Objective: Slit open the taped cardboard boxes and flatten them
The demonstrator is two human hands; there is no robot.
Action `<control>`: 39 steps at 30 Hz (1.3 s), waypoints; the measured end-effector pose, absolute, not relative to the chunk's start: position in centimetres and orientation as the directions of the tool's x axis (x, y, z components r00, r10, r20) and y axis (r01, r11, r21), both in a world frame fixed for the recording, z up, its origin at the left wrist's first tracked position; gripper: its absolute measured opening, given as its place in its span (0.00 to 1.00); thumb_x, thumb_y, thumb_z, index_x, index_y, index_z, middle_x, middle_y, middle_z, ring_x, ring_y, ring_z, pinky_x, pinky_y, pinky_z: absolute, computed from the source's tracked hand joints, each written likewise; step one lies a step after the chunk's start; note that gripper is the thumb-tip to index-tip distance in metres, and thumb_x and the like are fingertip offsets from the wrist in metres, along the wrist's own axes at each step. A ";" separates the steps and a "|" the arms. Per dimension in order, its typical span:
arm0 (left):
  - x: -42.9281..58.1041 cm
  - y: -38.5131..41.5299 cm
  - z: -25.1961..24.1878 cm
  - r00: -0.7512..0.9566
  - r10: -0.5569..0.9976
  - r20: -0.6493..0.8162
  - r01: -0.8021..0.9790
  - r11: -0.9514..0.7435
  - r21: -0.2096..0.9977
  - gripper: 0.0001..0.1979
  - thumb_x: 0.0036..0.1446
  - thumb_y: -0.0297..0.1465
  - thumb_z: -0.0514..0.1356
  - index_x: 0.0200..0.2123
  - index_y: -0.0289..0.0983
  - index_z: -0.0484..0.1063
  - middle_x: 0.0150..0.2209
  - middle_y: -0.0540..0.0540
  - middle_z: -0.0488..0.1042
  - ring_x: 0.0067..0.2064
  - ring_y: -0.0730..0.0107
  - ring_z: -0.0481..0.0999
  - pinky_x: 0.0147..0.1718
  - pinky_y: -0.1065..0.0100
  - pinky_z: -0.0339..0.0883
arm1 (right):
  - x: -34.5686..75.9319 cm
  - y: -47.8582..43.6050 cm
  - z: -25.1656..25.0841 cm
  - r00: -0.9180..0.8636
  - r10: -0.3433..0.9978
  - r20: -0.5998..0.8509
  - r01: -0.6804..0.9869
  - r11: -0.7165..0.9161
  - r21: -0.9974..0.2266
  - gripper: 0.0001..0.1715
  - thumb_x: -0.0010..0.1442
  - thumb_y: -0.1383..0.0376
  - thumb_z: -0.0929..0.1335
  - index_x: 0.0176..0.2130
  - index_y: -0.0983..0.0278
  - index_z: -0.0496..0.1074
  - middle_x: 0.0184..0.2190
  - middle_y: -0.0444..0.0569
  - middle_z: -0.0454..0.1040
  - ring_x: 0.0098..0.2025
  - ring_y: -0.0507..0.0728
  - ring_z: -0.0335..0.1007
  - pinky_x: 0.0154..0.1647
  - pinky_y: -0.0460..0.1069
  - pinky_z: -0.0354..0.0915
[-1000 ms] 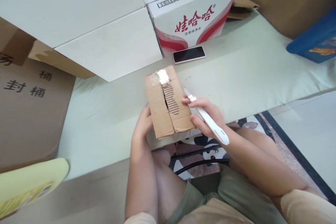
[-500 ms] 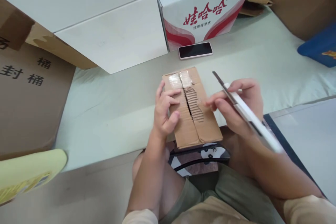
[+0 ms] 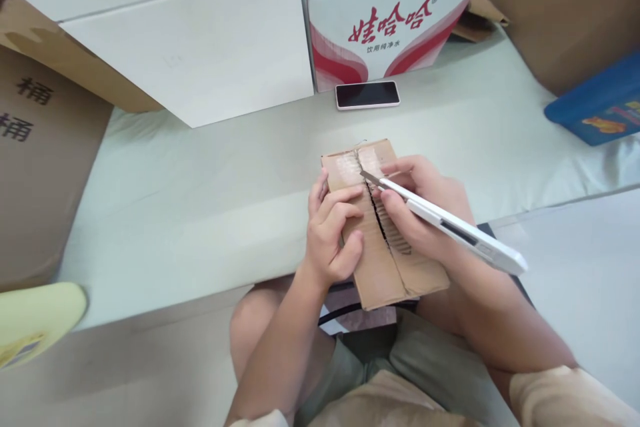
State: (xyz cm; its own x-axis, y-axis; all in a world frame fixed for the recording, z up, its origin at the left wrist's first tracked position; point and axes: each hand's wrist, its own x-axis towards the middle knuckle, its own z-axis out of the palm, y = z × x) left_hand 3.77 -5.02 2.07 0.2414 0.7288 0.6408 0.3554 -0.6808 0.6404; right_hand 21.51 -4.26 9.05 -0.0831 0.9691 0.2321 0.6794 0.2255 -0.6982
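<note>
A small brown cardboard box (image 3: 373,267) overhangs the front edge of the covered table, with a seam down its top. Torn corrugation lines the seam's right side, and clear tape remains across the far end. My left hand (image 3: 334,230) grips the box's left side, fingers curled over its top face. In my right hand (image 3: 423,203) is a white utility knife (image 3: 453,227), its blade pointing to the far left. The blade's tip is at the seam beside the tape; whether it cuts in, I cannot tell.
A phone (image 3: 367,95) lies behind the box, against a white and red water carton (image 3: 390,37). A plain white box (image 3: 200,53) stands left of that. Brown cartons (image 3: 45,180) flank both sides. A blue object (image 3: 595,107) sits at right, a yellow one (image 3: 45,313) at front left.
My right hand has brought the knife left and down, from above the box to its seam. The box and my left hand sit slightly lower and further right in view.
</note>
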 end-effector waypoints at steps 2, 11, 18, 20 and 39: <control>3.8 -4.9 2.1 0.242 0.729 0.640 0.354 -0.681 0.641 0.06 0.60 0.30 0.54 0.40 0.40 0.66 0.53 0.41 0.78 0.57 0.54 0.76 0.71 0.35 0.45 | 21.3 -4.1 9.0 -0.057 0.973 0.223 0.697 0.199 -0.689 0.07 0.60 0.61 0.68 0.39 0.59 0.69 0.29 0.45 0.81 0.29 0.58 0.79 0.30 0.50 0.67; 3.7 -5.0 2.3 0.235 0.747 0.622 0.362 -0.661 0.657 0.06 0.59 0.30 0.54 0.41 0.41 0.66 0.51 0.43 0.78 0.54 0.54 0.78 0.71 0.36 0.45 | 21.3 -3.8 8.5 -0.061 0.939 0.338 0.699 0.282 -0.658 0.04 0.60 0.61 0.69 0.34 0.57 0.69 0.24 0.43 0.76 0.24 0.56 0.71 0.27 0.50 0.62; 3.7 -5.0 2.3 0.241 0.753 0.612 0.373 -0.654 0.658 0.06 0.60 0.30 0.53 0.40 0.41 0.66 0.51 0.43 0.78 0.54 0.55 0.78 0.71 0.37 0.46 | 21.4 -3.7 8.3 -0.069 0.952 0.299 0.704 0.258 -0.661 0.02 0.59 0.63 0.69 0.35 0.57 0.70 0.25 0.44 0.77 0.26 0.56 0.71 0.28 0.50 0.61; 3.7 -4.9 2.3 0.239 0.749 0.618 0.374 -0.658 0.654 0.05 0.60 0.30 0.52 0.40 0.41 0.66 0.51 0.43 0.78 0.54 0.55 0.78 0.71 0.37 0.46 | 21.3 -3.6 8.3 -0.100 0.949 0.298 0.728 0.274 -0.628 0.04 0.59 0.61 0.69 0.35 0.58 0.70 0.26 0.45 0.77 0.26 0.56 0.71 0.28 0.50 0.60; 0.1 -2.8 0.4 -0.031 0.829 0.558 0.414 -0.498 0.762 0.06 0.62 0.35 0.53 0.37 0.43 0.68 0.52 0.44 0.74 0.61 0.54 0.69 0.69 0.44 0.52 | 22.9 -1.9 3.0 0.388 0.870 0.306 0.165 0.261 -0.951 0.18 0.62 0.48 0.70 0.41 0.57 0.67 0.24 0.39 0.70 0.20 0.51 0.68 0.19 0.47 0.60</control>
